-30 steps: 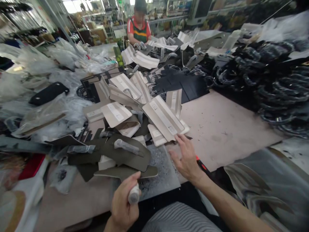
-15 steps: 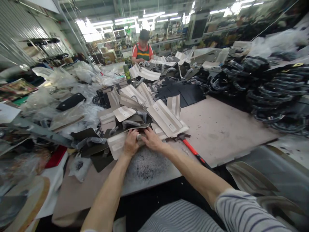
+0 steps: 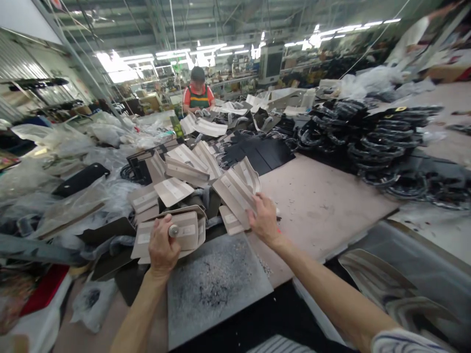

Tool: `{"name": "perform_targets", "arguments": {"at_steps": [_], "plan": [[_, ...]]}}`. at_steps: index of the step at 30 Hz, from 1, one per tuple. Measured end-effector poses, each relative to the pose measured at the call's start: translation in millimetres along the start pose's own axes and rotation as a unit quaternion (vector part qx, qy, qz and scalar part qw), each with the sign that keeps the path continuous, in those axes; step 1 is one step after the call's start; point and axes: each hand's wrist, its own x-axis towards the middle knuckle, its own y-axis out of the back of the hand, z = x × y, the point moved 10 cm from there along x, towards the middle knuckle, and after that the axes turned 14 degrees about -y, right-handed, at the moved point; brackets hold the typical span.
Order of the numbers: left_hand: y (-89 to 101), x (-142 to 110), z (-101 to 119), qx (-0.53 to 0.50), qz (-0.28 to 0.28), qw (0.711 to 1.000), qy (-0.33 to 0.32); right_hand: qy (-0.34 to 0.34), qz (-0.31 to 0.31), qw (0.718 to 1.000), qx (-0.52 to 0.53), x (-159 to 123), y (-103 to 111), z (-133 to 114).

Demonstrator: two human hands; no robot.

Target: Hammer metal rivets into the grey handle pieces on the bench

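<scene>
My left hand (image 3: 164, 245) is closed around a short rod-like tool (image 3: 173, 230), its round, pale end pointing up at me. Beneath that hand lies a small stack of curved beige panels (image 3: 189, 228) with dark outer sides. My right hand (image 3: 264, 218) grips the right edge of another beige panel (image 3: 233, 193), which has a lighter strip down its middle. In front of me is a grey metal plate (image 3: 217, 314), strewn with dark and pale crumbs. Behind my right wrist a bit of the red hammer handle (image 3: 278, 230) shows; the rest is hidden.
More beige panels (image 3: 172, 190) pile up at the middle left. Plastic wrapping (image 3: 84, 196) covers the left side. Black parts with wrapped handles (image 3: 382, 142) are stacked on the right. A bin (image 3: 390, 284) stands at lower right. A co-worker (image 3: 198, 95) is across the table.
Both hands were together at a panel above the plate. My left hand has moved left with the tool, over the stacked panels; my right has moved right to another panel, covering the hammer.
</scene>
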Motion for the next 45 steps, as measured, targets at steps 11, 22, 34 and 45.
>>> {"name": "perform_targets", "arguments": {"at_steps": [11, 22, 34, 45], "plan": [[-77.0, -49.5, -9.9, -0.077, -0.136, 0.986, 0.062, -0.091, -0.188, 0.977, -0.03, 52.7, -35.8, 23.6], [-6.4, -39.9, -6.4, -0.105, 0.003, 0.94, 0.326, 0.258, -0.152, 0.937, 0.177, -86.1, 3.1, -21.4], [-101.0, -33.8, 96.2, -0.468, -0.019, 0.774, 0.425, 0.261, -0.426, 0.853, 0.152, -102.7, -62.8, 20.2], [-153.8, -63.4, 111.9, -0.459, -0.041, 0.792, 0.401, 0.14, -0.215, 0.948, 0.186, -87.3, -18.0, 40.5]]}}
